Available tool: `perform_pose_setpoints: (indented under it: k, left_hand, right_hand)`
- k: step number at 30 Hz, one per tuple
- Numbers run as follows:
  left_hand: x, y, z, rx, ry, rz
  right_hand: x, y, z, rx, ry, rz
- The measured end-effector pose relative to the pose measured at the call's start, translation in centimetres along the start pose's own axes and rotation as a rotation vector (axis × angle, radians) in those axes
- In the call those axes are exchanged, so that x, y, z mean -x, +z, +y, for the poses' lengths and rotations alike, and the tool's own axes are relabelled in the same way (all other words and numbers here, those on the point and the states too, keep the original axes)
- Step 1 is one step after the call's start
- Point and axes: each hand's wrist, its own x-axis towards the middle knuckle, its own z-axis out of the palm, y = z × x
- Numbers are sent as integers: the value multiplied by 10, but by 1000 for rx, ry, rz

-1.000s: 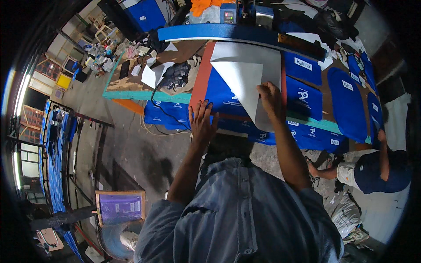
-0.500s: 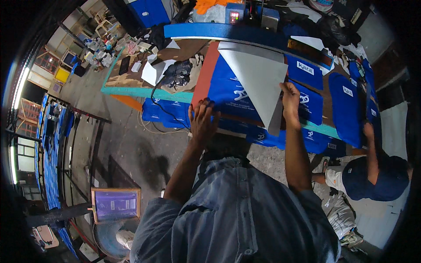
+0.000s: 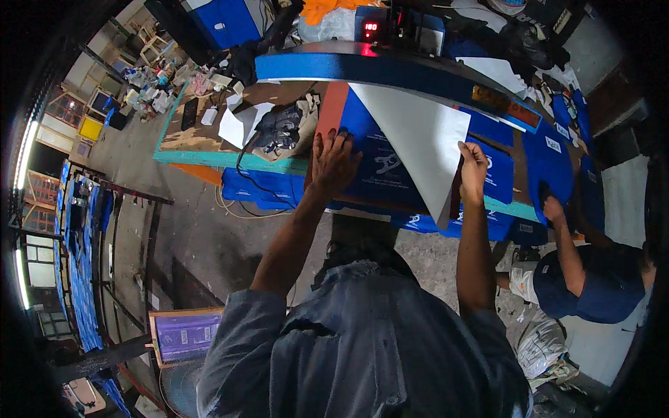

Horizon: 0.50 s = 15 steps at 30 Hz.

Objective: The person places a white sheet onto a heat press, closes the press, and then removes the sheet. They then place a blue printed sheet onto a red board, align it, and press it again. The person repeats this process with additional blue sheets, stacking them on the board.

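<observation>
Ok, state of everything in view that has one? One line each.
Sheet: folded back diagonally, partly over the cloth
Cloth: printed, laid out on the red pad
Left hand: palm down, resting at the pad's left side
Right hand: pinching the sheet
Press: open
Display: lit red
Tube lights: on

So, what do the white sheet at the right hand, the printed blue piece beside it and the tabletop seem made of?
White sheet: probably paper or similar, matte; it keeps straight edges and a stiff curve.
Blue piece: likely fabric, dull and flat-lying under pale print; weave too small to see.
Tabletop: probably unpolished wood board, judging by worn, patchy brown.
</observation>
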Motion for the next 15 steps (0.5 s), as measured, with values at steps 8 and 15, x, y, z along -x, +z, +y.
perform_pose_setpoints:
  k: [8, 15]
  left_hand:
    - [3, 2, 6, -74, -35, -56]
    - [-1, 8, 6, -34, -106, -45]
  right_hand:
    - [-52, -30, 23, -29, -68, -8]
    - [-87, -51, 43, -39, -111, -10]
